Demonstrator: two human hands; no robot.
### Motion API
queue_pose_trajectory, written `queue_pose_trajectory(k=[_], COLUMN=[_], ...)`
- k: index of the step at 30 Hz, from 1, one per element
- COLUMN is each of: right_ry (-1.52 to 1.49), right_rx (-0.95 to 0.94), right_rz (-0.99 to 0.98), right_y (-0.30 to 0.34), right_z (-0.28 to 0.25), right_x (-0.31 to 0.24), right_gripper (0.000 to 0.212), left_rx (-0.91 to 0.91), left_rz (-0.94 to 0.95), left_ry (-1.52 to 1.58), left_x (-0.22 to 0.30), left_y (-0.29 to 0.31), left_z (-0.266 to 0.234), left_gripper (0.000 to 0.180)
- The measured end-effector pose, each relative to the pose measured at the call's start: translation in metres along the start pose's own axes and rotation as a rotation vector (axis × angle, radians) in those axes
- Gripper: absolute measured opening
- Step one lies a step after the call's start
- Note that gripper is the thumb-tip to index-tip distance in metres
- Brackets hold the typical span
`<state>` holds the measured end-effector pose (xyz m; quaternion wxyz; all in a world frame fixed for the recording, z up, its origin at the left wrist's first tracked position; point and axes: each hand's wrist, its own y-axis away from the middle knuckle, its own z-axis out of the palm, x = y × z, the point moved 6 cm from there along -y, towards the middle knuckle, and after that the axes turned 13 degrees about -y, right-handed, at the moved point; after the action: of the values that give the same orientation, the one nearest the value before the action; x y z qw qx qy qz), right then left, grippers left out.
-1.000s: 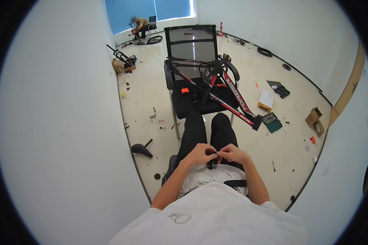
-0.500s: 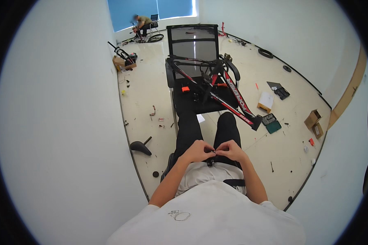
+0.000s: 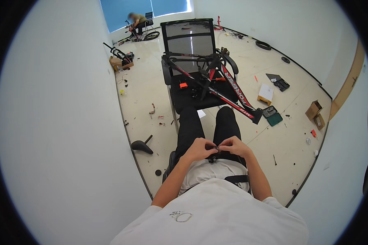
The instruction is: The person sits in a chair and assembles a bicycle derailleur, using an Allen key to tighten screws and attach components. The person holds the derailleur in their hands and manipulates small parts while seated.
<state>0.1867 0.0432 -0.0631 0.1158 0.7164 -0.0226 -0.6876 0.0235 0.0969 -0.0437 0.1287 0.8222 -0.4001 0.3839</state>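
At far left, a cardboard box [image 3: 127,64] stands by the wall with a black bicycle fork [image 3: 117,52] leaning out of it. Further back, a co-worker [image 3: 140,21] sits bent forward, a wheel [image 3: 152,36] lying near their feet. Nearer, a black saddle [image 3: 141,147] with its post attached lies on the floor, and a round black disc [image 3: 158,172] lies between it and the person's seat. Next comes a black mesh-backed chair [image 3: 190,43], with an orange-red object [image 3: 183,85] on its seat.

In front of it, low over the lap, the left hand [image 3: 198,150] bends inward, thumb and fingers pinching a small dark part [image 3: 216,148] (too tiny here to say what kind). That part sits between the two sets of fingertips, above the black trousers [image 3: 191,126]; just below it, a black piece [image 3: 212,159] rests at the lap. From the other side, the right hand [image 3: 235,146] pinches the same part, its fingertips close to the left's.

A red, black and white bicycle frame [image 3: 237,92] lies tilted across the chair, one end jutting past the seat. To its right are an open green case [image 3: 275,119], a yellow box [image 3: 265,99] and two cardboard cartons [image 3: 313,110].
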Motion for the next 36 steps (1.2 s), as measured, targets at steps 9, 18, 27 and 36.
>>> queue_pose_trajectory(k=[9,18,27,36], right_ry=[0.154,-0.012,-0.047,0.088], right_rx=[-0.054,-0.067,-0.111,-0.142], right_rz=[-0.244,-0.058,-0.158,0.057], right_y=[-0.017,-0.005,-0.008,0.001], right_z=[-0.003,-0.002,-0.006,-0.002], right_x=[0.019,0.013,0.013,0.008], right_gripper=[0.025,0.02,0.016,0.02], left_rx=[0.024,0.045,0.018,-0.009], left_rz=[-0.012,0.009,0.1,0.059], left_ry=[-0.027,-0.039,-0.047,-0.037], left_x=[-0.005,-0.004,0.009,0.007], left_y=[-0.003,-0.002,-0.001,-0.002], left_z=[0.003,0.009,0.007,0.009], left_gripper=[0.026,0.025,0.023,0.022])
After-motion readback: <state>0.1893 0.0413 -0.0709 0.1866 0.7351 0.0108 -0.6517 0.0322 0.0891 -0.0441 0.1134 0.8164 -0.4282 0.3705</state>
